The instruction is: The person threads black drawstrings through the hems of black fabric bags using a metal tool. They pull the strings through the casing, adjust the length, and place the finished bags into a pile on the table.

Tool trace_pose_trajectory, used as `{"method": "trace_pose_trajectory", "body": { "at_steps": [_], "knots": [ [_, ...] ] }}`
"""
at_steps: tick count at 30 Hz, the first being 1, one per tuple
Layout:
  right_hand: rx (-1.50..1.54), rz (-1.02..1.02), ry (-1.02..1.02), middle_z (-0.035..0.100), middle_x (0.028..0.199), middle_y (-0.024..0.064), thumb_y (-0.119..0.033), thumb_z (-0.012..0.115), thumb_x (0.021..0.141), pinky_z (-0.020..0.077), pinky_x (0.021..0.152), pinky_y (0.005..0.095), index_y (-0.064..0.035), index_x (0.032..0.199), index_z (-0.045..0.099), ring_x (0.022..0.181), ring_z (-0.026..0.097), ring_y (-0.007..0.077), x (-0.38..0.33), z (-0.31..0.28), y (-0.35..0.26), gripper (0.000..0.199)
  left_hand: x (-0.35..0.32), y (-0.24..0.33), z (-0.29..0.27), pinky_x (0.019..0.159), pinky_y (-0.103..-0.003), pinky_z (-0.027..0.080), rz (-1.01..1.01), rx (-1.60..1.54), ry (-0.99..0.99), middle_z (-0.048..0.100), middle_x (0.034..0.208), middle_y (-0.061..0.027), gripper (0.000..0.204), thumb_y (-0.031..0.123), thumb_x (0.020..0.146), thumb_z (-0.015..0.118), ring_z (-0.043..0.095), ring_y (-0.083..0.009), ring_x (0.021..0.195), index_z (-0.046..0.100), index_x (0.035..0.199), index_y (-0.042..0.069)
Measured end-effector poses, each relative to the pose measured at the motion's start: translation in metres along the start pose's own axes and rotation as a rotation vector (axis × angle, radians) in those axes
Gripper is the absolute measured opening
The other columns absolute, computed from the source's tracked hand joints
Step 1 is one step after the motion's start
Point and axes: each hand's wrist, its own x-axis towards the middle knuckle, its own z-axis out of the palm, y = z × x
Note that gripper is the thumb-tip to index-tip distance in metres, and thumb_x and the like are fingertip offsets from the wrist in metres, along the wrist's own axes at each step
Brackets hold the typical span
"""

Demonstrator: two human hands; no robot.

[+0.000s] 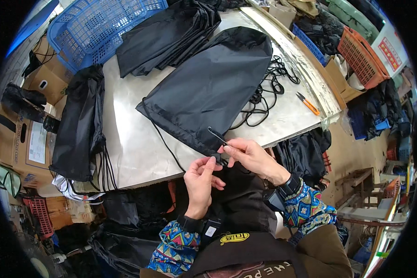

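Note:
A black drawstring bag (pixel 213 78) lies flat on the table with one lower corner at the front edge. My left hand (pixel 200 183) pinches that corner between thumb and forefinger. Close beside it, my right hand (pixel 252 159) is closed on a thin metal threading hook (pixel 215 134), its looped tip pointing away from me over the bag. A black cord (pixel 164 141) comes out of the bag's other lower corner and runs to the table edge. What lies between my fingertips at the corner is partly hidden.
More black cord (pixel 264 104) lies tangled right of the bag, near orange-handled snips (pixel 309 104). A stack of black fabric (pixel 167 39) and a blue basket (pixel 95 32) are at the back. Finished-looking black bags (pixel 81 120) hang over the table's left side. Cardboard boxes (pixel 32 143) stand beyond.

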Motion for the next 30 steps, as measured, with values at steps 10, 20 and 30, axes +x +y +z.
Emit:
{"method": "trace_pose_trajectory", "body": {
  "at_steps": [10, 20, 30],
  "knots": [
    [0.037, 0.114, -0.039, 0.058, 0.071, -0.0003, -0.024, 0.050, 0.097, 0.0396, 0.060, 0.0216, 0.0008, 0.103, 0.064, 0.061, 0.053, 0.0056, -0.001, 0.005, -0.022, 0.030, 0.003, 0.001, -0.001, 0.037, -0.022, 0.040, 0.178, 0.163, -0.007, 0.061, 0.072, -0.0064, 0.020, 0.018, 0.090, 0.062, 0.054, -0.0115, 0.045, 0.059, 0.093, -0.002],
    [-0.543, -0.228, 0.266, 0.061, 0.082, 0.0223, -0.012, 0.056, 0.092, 0.0482, 0.061, 0.0345, 0.0040, 0.107, 0.060, 0.067, 0.061, 0.0358, -0.052, -0.002, -0.058, 0.022, -0.001, 0.034, 0.014, 0.040, -0.020, 0.039, 0.032, -0.195, -0.153, 0.056, 0.064, -0.0030, 0.020, 0.016, 0.090, 0.063, 0.053, -0.0083, 0.051, 0.053, 0.078, 0.005],
    [-0.622, -0.269, 0.264, 0.064, 0.081, 0.0209, -0.006, 0.060, 0.086, 0.0496, 0.057, 0.0376, 0.0020, 0.107, 0.061, 0.069, 0.063, 0.0358, -0.075, 0.011, -0.045, 0.022, 0.001, 0.036, 0.020, 0.043, -0.020, 0.038, 0.077, -0.231, -0.153, 0.058, 0.071, -0.0016, 0.014, 0.013, 0.088, 0.065, 0.053, -0.0088, 0.054, 0.056, 0.081, 0.006]
  ]
}}
